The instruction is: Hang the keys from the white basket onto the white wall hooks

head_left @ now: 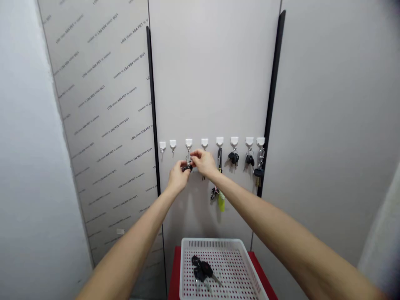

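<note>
Both my hands are raised to a row of white wall hooks (204, 143) on a pale cabinet panel. My left hand (178, 176) pinches a black key fob (187, 167) whose metal ring hangs just under the third hook (188, 143). My right hand (204, 162) is closed beside it, its fingertips pinching at the same key ring. Other key sets hang on the hooks to the right: a strap with a yellow-green tag (221, 201), a black fob (233, 157), another black fob (249, 159) and a carabiner set (259, 171).
A white perforated basket (250, 266) sits below on a red surface (175, 279), holding black-headed keys (201, 270). The two leftmost hooks (162, 146) are bare. Film-covered panel to the left, plain wall to the right.
</note>
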`<state>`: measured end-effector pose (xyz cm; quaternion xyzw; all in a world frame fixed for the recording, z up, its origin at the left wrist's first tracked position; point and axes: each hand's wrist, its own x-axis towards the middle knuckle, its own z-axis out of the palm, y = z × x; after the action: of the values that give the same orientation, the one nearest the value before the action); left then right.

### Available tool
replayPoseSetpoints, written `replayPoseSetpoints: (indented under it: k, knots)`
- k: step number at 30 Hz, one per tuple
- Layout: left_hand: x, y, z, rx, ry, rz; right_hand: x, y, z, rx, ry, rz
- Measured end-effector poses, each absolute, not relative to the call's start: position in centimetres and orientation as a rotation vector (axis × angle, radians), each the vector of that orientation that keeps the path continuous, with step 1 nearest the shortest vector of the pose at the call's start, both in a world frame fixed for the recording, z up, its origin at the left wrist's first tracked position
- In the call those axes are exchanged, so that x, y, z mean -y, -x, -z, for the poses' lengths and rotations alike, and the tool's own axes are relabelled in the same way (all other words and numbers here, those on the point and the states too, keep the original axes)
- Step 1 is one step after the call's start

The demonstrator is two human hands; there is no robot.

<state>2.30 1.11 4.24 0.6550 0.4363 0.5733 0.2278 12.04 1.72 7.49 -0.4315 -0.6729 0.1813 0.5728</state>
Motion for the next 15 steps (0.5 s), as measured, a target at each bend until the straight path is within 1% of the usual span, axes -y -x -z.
replayPoseSetpoints:
  k: [4,8,12,15]
  knots:
    - [-2.7,-2.3,-6.2,-1.292,-1.883,-1.578,-4.1,-11.6,-9.4,1.535,1.078,-0.332]
    - [-3.8,-2.3,-6.4,-1.352,-1.892,-1.516,-5.9,-11.2,-9.5,1.546,1.235,-0.225]
    - [-3.4,-1.5,-4.7,-1.304,-1.863,-1.489,-5.2,-11.4,-8.5,1.611,1.249,-0.027]
    - [-1.7,-0.8,-1.7,-1.290,-1.832,-1.478,-2.8,-12.1,-6.2,1.605,1.173,0.059]
